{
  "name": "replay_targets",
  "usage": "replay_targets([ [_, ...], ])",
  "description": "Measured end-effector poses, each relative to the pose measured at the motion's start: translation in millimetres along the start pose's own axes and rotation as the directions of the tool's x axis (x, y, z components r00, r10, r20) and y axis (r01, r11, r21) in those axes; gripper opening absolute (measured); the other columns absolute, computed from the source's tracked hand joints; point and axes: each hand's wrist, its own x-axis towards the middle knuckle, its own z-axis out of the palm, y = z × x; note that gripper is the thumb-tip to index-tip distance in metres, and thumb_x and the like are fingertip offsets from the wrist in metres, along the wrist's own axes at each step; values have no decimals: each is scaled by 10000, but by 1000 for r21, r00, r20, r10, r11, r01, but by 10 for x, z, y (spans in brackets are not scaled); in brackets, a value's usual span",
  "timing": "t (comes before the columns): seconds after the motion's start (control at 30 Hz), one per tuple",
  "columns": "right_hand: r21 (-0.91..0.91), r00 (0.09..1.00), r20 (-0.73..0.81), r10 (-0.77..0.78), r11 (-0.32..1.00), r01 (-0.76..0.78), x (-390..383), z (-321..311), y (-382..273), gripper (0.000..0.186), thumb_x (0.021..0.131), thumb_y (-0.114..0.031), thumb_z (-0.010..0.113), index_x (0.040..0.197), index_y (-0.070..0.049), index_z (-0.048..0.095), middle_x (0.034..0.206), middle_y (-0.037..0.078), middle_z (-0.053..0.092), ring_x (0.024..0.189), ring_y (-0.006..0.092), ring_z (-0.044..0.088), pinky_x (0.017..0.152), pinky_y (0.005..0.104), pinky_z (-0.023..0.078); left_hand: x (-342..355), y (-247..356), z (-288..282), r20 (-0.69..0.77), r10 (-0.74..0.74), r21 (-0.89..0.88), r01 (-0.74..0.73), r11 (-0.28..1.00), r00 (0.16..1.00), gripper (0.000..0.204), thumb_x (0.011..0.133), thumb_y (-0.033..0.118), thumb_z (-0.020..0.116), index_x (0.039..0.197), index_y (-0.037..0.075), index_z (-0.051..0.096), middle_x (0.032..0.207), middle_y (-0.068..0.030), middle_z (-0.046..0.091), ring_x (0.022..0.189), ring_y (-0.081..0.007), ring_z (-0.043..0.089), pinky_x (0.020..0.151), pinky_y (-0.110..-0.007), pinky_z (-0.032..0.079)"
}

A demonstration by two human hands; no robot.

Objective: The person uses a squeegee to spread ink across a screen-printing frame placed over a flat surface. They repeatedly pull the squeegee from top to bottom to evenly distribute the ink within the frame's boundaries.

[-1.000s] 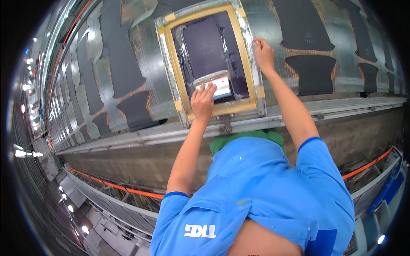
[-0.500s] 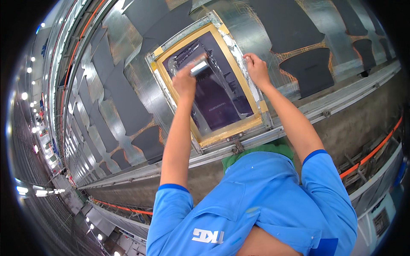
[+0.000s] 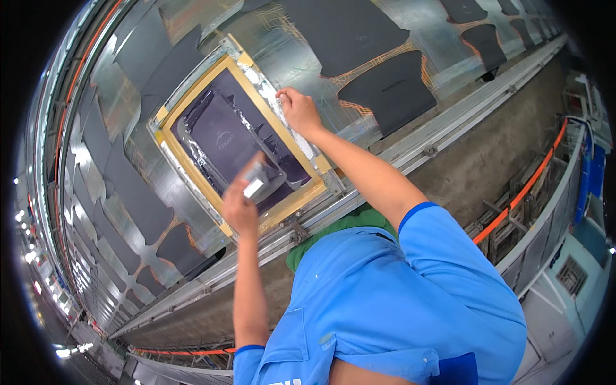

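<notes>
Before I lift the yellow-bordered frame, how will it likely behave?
The frame should stay stiff: its metallic rails look straight. Its glossy dark patches look wet and might run if tilted. Being broad, it may tip if lifted from one side.

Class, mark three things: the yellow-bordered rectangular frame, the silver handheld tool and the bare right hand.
Yellow-bordered rectangular frame (image 3: pixel 294 203): head view, near-side border.
Silver handheld tool (image 3: pixel 255 187): head view, bright blurred face.
Bare right hand (image 3: pixel 300 114): head view, back of the hand.

The screen (image 3: pixel 215 138) is dark purple, its frame (image 3: pixel 292 205) yellow.
</notes>
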Motion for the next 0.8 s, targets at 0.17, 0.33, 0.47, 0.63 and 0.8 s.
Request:
replay_targets([
  [0.17, 3, 999, 18, 37, 999, -37, -49, -73, -77, 197, 1002, -186, 531, 1038, -76, 691, 621, 155, 605, 586, 319, 632, 592, 426, 463, 1625, -731, 140, 86, -127, 94, 119, 988, 988, 404, 798, 41, 656, 1163, 194, 735, 1023, -119, 737, 950, -328, 692, 820, -419, 541],
  [0.33, 18, 1000, 4, 8, 1000, -8, -59, -44, -52, 192, 1001, -182, 529, 1034, -71, 683, 620, 161, 601, 591, 336, 628, 597, 436, 463, 2293, -827, 226, 137, -95, 221, 63, 973, 986, 321, 824, 117, 645, 1130, 167, 725, 1006, -139, 729, 924, -363, 695, 785, -455, 538],
  [0.47, 0, 990, 81, 112, 994, -112, -71, -84, -128, 187, 989, -191, 520, 1012, -90, 676, 744, 199, 681, 768, 427, 669, 721, 522, 514, 1762, -683, 298, 82, -23, 195, 7, 981, 996, 290, 828, 75, 623, 1084, 157, 730, 992, -129, 728, 912, -368, 694, 778, -471, 538],
  [0.63, 35, 1000, -18, -14, 999, 15, -28, 16, 82, 193, 992, -169, 528, 1019, -59, 684, 658, 179, 630, 622, 351, 646, 618, 445, 475, 492, -42, 79, 147, 6, 69, -16, 998, 989, 445, 723, -81, 623, 1087, 155, 726, 1065, -74, 725, 995, -282, 684, 833, -422, 493],
  [0.8, 59, 1000, 5, 13, 998, -13, -10, 38, 45, 196, 988, -171, 531, 1033, -59, 685, 693, 178, 655, 654, 358, 658, 648, 458, 487, -697, 285, -14, 97, 65, 69, -72, 995, 993, 479, 665, -87, 618, 1063, 155, 727, 1097, -26, 739, 1066, -241, 683, 834, -386, 474],
])
